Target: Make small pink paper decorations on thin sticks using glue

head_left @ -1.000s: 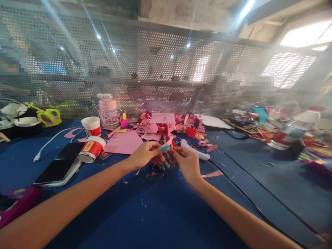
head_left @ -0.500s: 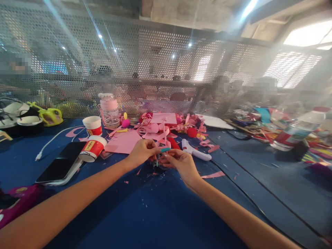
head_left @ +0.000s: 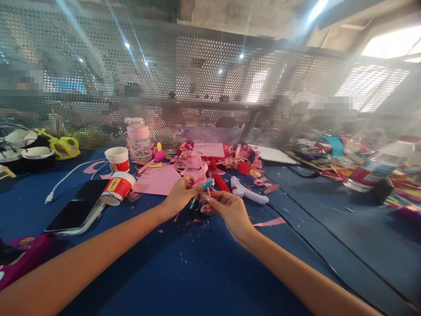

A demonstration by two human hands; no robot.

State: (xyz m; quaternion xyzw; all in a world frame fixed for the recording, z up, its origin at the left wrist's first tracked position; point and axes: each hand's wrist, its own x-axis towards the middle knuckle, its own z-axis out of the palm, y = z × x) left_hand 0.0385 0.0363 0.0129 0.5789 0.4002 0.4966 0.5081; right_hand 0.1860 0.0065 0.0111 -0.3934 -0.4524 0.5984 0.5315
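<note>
Near the middle of the blue table, my left hand [head_left: 180, 195] is closed, with a teal piece [head_left: 207, 184] at its thumb and fingertips and a thin teal end showing below. My right hand [head_left: 232, 210] is pinched close beside it, around a narrow pink strip [head_left: 208, 191] that rises between the two hands. Behind them lies a heap of pink and red scraps [head_left: 194, 163]. A pink sheet [head_left: 157, 179] rests left of the heap, and a white glue gun [head_left: 248, 192] lies just beyond my right hand.
Left: two paper cups [head_left: 119, 188], a black phone [head_left: 77, 206], a white cable and a pink-lidded bottle [head_left: 140, 138]. Right: black cords, a large plastic bottle [head_left: 378, 164] and piled craft materials. A perforated metal screen [head_left: 204, 79] stands behind the table.
The teal piece has tilted up and shifted slightly left in my left fingers. The tall pink strip above my hands now sits lower. My right hand has barely moved.
</note>
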